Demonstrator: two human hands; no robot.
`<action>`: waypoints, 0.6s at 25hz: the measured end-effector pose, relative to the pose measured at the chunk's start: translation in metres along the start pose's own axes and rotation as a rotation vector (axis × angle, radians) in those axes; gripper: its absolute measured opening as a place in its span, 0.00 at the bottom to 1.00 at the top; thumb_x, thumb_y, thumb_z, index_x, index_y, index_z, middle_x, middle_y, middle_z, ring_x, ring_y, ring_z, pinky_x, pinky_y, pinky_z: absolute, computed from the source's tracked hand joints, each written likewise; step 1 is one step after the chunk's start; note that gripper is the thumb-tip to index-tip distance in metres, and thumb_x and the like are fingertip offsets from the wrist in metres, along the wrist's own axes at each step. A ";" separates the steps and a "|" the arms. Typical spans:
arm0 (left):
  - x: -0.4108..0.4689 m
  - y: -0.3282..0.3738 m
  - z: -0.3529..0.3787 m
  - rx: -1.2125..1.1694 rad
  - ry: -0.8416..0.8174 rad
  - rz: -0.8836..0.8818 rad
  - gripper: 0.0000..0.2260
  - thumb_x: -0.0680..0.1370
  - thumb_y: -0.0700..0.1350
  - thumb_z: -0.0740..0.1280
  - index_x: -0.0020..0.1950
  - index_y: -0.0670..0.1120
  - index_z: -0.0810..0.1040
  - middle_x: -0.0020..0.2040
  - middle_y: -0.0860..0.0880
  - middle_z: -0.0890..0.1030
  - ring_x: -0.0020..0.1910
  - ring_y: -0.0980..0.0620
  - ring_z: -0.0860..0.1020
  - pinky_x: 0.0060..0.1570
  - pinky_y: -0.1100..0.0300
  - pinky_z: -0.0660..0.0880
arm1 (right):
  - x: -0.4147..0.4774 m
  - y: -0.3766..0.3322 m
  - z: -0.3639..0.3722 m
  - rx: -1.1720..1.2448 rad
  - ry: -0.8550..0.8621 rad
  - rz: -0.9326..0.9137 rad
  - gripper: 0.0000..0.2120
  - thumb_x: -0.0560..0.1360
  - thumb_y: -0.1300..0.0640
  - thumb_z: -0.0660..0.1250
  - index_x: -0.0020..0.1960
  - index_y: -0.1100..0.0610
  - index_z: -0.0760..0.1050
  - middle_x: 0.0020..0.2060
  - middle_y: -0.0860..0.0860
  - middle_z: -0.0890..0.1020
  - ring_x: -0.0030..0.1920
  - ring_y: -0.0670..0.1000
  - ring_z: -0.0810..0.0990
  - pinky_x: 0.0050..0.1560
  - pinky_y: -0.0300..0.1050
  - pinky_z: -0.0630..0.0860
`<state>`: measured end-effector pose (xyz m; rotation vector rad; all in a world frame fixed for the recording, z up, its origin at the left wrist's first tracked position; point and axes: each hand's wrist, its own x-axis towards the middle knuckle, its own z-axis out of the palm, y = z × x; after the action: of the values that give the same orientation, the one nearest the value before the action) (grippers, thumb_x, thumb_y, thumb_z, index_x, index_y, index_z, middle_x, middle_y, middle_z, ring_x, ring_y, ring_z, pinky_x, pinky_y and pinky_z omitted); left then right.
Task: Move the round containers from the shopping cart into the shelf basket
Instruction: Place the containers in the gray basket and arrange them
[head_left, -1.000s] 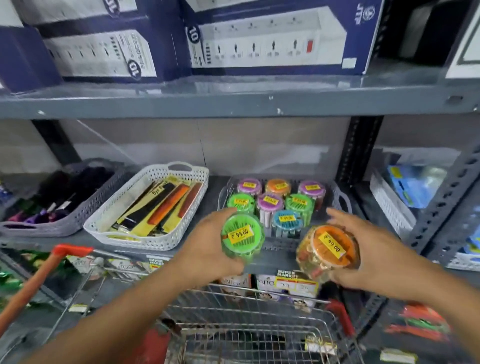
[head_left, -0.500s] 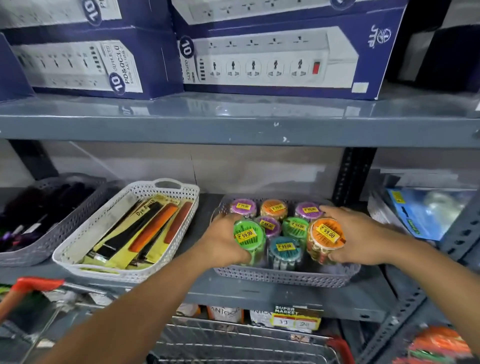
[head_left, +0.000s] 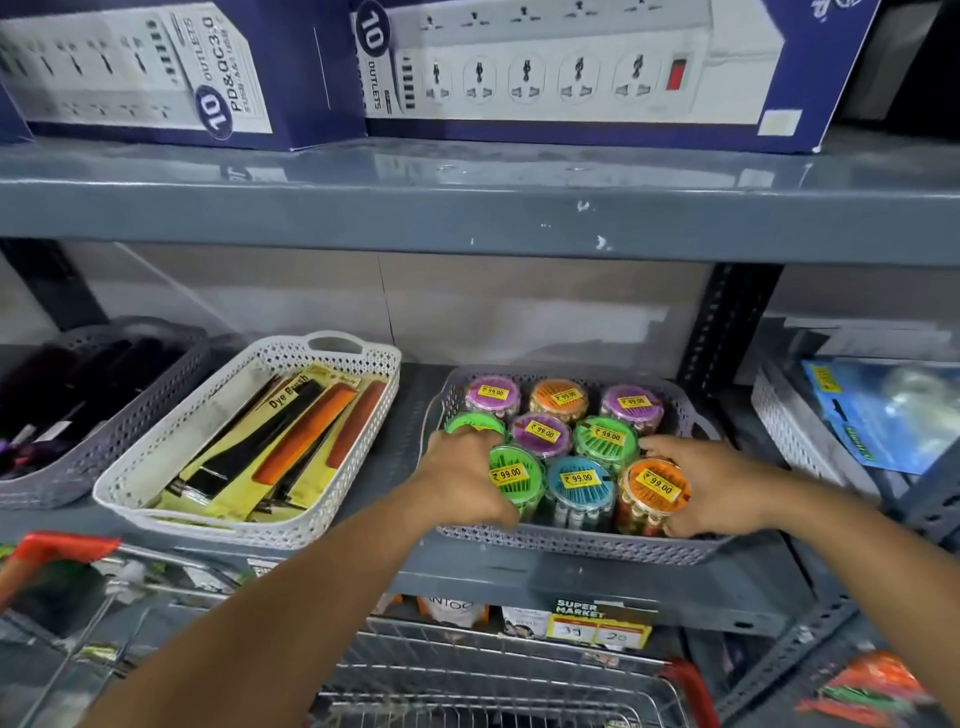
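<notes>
shelf (head_left: 405, 525): grey metal | on it: dark basket (head_left: 78, 467), white basket (head_left: 291, 525), grey basket (head_left: 571, 543)

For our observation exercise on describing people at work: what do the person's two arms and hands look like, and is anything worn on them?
Both forearms are bare; no sleeve shows within the frame. The left hand and right hand wear no gloves, and no watch, bracelet or ring is visible. Several fingers are hidden behind the containers, so rings there cannot be ruled out.

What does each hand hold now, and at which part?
The left hand grips the green-lidded container by its side wall; the right hand grips the orange-lidded container likewise. Both stand inside the grey basket.
</notes>
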<state>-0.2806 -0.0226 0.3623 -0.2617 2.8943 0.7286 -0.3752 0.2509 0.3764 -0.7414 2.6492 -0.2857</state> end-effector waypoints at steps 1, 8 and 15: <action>0.003 0.000 -0.001 0.033 -0.010 -0.021 0.45 0.55 0.55 0.77 0.71 0.53 0.69 0.63 0.47 0.73 0.63 0.43 0.65 0.58 0.52 0.72 | 0.000 0.000 0.001 0.004 -0.015 0.002 0.49 0.63 0.53 0.77 0.76 0.48 0.53 0.72 0.50 0.66 0.62 0.48 0.72 0.55 0.38 0.71; 0.014 -0.001 0.000 0.155 -0.100 -0.088 0.46 0.59 0.54 0.77 0.74 0.57 0.63 0.71 0.43 0.62 0.69 0.39 0.58 0.65 0.45 0.67 | 0.007 0.003 0.005 0.005 -0.081 0.048 0.48 0.65 0.58 0.75 0.76 0.46 0.52 0.69 0.51 0.70 0.33 0.38 0.71 0.25 0.27 0.66; 0.024 0.007 -0.004 0.248 -0.224 -0.097 0.44 0.65 0.50 0.78 0.76 0.58 0.58 0.73 0.42 0.62 0.70 0.37 0.57 0.64 0.45 0.64 | 0.008 0.001 0.007 -0.027 -0.077 0.076 0.50 0.65 0.59 0.74 0.77 0.46 0.47 0.68 0.52 0.70 0.50 0.48 0.76 0.38 0.36 0.70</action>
<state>-0.3061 -0.0212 0.3646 -0.2686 2.6997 0.3527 -0.3791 0.2471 0.3675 -0.6446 2.6064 -0.1971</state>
